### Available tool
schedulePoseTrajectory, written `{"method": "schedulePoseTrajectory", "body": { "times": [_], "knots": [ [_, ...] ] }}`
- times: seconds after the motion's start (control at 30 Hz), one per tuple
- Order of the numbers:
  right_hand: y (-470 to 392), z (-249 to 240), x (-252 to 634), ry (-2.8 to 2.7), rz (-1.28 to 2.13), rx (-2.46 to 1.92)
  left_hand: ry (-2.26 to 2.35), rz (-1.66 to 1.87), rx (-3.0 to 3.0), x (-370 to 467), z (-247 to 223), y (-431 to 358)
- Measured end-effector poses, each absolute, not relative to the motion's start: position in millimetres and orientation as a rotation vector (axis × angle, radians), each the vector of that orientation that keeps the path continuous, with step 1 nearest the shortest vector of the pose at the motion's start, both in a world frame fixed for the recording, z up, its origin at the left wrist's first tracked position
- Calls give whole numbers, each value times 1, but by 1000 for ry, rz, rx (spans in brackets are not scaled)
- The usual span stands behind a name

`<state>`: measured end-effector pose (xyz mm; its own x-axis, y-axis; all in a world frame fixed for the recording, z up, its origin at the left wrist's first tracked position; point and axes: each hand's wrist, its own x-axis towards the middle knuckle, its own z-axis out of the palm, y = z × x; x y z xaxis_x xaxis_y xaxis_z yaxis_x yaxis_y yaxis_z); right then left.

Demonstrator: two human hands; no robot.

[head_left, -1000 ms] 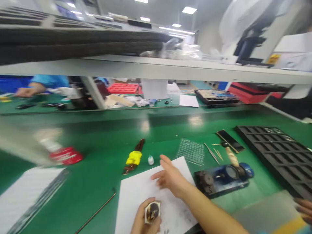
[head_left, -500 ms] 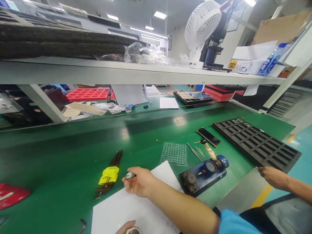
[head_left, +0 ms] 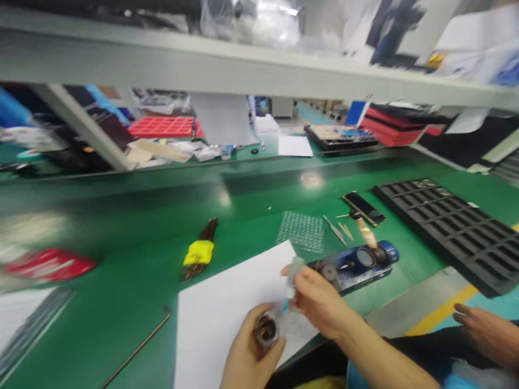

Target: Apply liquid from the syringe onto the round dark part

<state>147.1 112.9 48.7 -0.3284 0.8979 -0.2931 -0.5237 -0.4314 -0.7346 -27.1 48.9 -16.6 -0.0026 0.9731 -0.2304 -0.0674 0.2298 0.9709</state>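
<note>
My left hand (head_left: pixel 247 354) is at the bottom centre, closed around a small round dark part (head_left: pixel 265 328) held over a white sheet of paper (head_left: pixel 227 302). My right hand (head_left: pixel 320 302) grips a small clear bottle (head_left: pixel 292 276) with a thin blue tip. The tip points down at the round part and nearly touches it. Motion blur hides the finer detail of both.
A blue fixture (head_left: pixel 357 263) lies right of the paper on the green bench (head_left: pixel 133 237), with a clear blister sheet (head_left: pixel 302 231), tweezers (head_left: pixel 334 229) and a phone (head_left: pixel 365 208) behind it. Yellow-banded tools (head_left: pixel 198 253), a black compartment tray (head_left: pixel 450 227) and another person's hand (head_left: pixel 482 329) are nearby.
My right hand took the small bottle from the bench beside the yellow-banded tools and brought it back to the round part in my left hand. The camera tilted down.
</note>
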Motion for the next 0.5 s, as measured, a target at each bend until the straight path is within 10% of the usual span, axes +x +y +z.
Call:
{"method": "schedulePoseTrajectory", "body": {
  "times": [0.5],
  "knots": [
    [63,-34,173,-984,1487,-981,1336,963,1056,-15,-19,41]
  ]
}}
